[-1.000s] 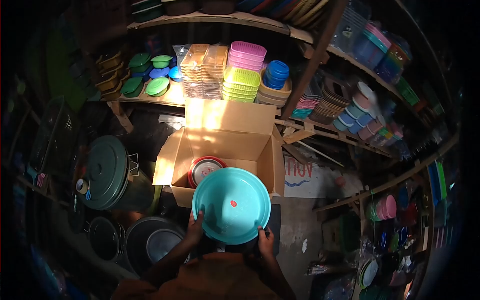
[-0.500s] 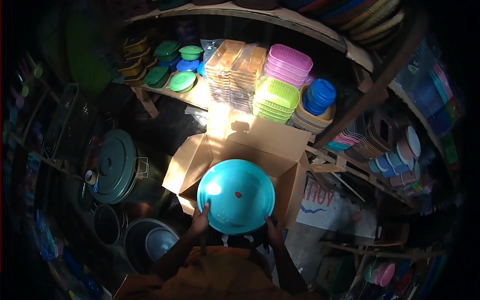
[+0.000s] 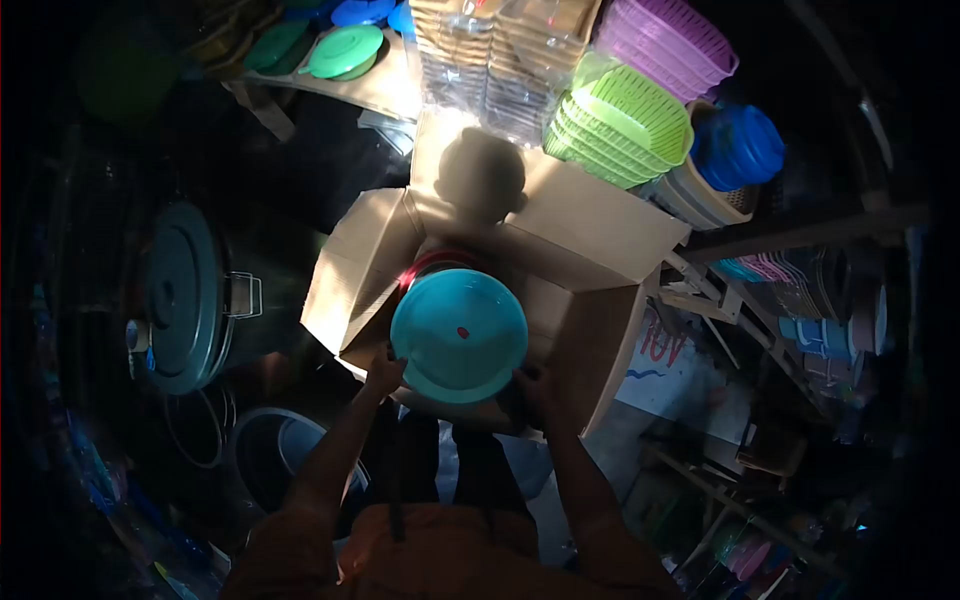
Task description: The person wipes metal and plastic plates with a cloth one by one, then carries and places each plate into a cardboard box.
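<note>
A round turquoise basin (image 3: pixel 460 335) with a small red mark at its centre is held between my two hands. My left hand (image 3: pixel 385 372) grips its lower left rim, and my right hand (image 3: pixel 535 388) holds the lower right rim, partly in shadow. The basin is over the opening of a cardboard box (image 3: pixel 600 350) with its flaps spread. Behind the basin, the rim of a red dish (image 3: pixel 435 262) shows inside the box; the rest of it is hidden.
Green baskets (image 3: pixel 625 120), pink baskets (image 3: pixel 668 45) and blue containers (image 3: pixel 738 147) line the shelf behind the box. A dark lidded bin (image 3: pixel 185 300) stands left, above a large grey tub (image 3: pixel 265 450). Wooden shelving (image 3: pixel 720 490) is at the lower right.
The view has tilted down and come closer to the box. Both hands have carried the basin forward, further over the box opening, and the arms reach out more.
</note>
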Tool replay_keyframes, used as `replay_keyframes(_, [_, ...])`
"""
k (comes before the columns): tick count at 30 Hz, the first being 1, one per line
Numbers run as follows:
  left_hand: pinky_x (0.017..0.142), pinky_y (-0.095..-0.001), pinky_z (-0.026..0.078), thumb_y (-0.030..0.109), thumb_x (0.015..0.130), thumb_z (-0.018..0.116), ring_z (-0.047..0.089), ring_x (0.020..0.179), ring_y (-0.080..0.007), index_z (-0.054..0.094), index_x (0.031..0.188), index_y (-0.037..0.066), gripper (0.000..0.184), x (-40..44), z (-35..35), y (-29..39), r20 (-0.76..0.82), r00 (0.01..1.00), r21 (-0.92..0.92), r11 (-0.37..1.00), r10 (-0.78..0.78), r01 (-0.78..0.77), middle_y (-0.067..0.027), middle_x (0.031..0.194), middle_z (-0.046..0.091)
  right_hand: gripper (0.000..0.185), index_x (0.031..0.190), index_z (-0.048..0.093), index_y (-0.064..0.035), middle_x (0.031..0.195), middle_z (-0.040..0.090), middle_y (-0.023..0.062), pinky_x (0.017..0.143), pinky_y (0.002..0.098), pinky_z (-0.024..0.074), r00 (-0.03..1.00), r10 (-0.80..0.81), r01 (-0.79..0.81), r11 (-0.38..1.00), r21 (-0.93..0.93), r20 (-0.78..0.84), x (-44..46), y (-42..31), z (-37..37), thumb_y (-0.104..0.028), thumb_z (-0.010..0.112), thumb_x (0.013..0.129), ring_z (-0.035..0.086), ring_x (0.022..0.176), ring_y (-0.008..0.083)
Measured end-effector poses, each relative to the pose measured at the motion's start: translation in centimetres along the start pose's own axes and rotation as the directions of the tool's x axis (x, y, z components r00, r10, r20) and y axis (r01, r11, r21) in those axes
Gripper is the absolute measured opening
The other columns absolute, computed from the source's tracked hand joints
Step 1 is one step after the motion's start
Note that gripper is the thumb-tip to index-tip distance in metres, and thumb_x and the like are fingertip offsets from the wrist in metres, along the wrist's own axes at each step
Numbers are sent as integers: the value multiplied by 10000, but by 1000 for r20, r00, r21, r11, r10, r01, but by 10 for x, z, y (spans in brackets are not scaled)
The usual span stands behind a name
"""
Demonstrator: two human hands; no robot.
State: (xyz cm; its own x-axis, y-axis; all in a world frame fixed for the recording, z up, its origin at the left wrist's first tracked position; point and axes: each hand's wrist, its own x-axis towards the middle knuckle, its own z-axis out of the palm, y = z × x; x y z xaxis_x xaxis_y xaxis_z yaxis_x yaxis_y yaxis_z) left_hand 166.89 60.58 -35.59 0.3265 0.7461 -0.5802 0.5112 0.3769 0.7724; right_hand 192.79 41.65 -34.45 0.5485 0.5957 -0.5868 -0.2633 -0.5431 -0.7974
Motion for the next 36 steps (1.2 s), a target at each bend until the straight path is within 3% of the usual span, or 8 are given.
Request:
replay_keyframes(3, [814, -400, 459, 125, 769, 629, 582, 974, -309, 479, 1110, -6, 395, 76, 3, -63, 28, 1000, 165, 986, 8, -12, -196, 1051, 591, 271, 1002, 619, 27, 931, 645, 116, 745, 361, 484, 994, 113, -109, 972, -209, 7, 59, 48, 26, -134, 658, 787, 599, 824, 199])
replay_keyframes(5, [806, -402, 464, 132, 754, 650, 593, 956, -328, 496, 1090, 8, 389, 106, 9, -70, 37, 999, 468, 882, 39, -51, -203, 1012, 605, 268, 985, 631, 6, 919, 647, 115, 745, 352, 480, 989, 144, -145, 961, -237, -22, 79, 88, 37, -157, 672, 776, 601, 831, 195])
replay_keyframes(9, [811, -400, 470, 115, 732, 670, 595, 917, -329, 516, 1120, 33, 425, 153, 19, -86, -27, 998, 548, 834, -53, 59, -195, 946, 610, 299, 946, 632, 8, 925, 650, 149, 740, 352, 468, 983, 111, -159, 917, -366, -148, 126, 131, 68, -210, 699, 751, 615, 845, 216])
replay_keyframes(11, [826, -418, 460, 119, 748, 658, 575, 968, -363, 501, 1145, 31, 435, 175, 26, -107, -4, 1000, 605, 796, -19, 17, -219, 998, 602, 309, 939, 629, 9, 916, 647, 162, 741, 355, 467, 972, 136, -207, 881, -426, -191, 141, 143, 81, -224, 699, 750, 619, 843, 234])
replay_keyframes(16, [829, -449, 441, 81, 782, 614, 549, 994, -377, 505, 1106, 40, 344, 216, 42, -115, -53, 999, 579, 815, -4, 34, -218, 1030, 590, 322, 943, 627, -2, 887, 639, 180, 743, 366, 466, 960, 193, -273, 811, -517, -203, 177, 173, 98, -255, 690, 755, 623, 831, 274])
replay_keyframes(18, [864, -434, 435, 78, 792, 608, 534, 1031, -367, 508, 1141, 46, 365, 238, 45, -136, -50, 998, 619, 783, -29, 54, -211, 1062, 577, 306, 956, 633, -55, 950, 625, 177, 775, 411, 458, 960, 202, -277, 791, -546, -193, 193, 193, 102, -290, 662, 762, 590, 908, 348])
replay_keyframes(29, [903, -379, 433, 87, 823, 579, 547, 1048, -332, 415, 1299, 28, 507, 276, 58, -174, -94, 990, 561, 816, -102, 137, -216, 1137, 552, 339, 1042, 616, -89, 1030, 618, 149, 812, 414, 457, 935, 238, -352, 721, -597, -264, 230, 211, 125, -302, 644, 779, 581, 956, 337])
replay_keyframes(36, [888, -392, 429, 76, 817, 579, 540, 1012, -344, 444, 1270, 36, 475, 280, 66, -189, -141, 989, 619, 783, 45, 53, -207, 1095, 543, 342, 1051, 614, -105, 1044, 617, 145, 822, 418, 456, 926, 263, -376, 684, -625, -270, 239, 215, 127, -314, 642, 782, 578, 968, 341])
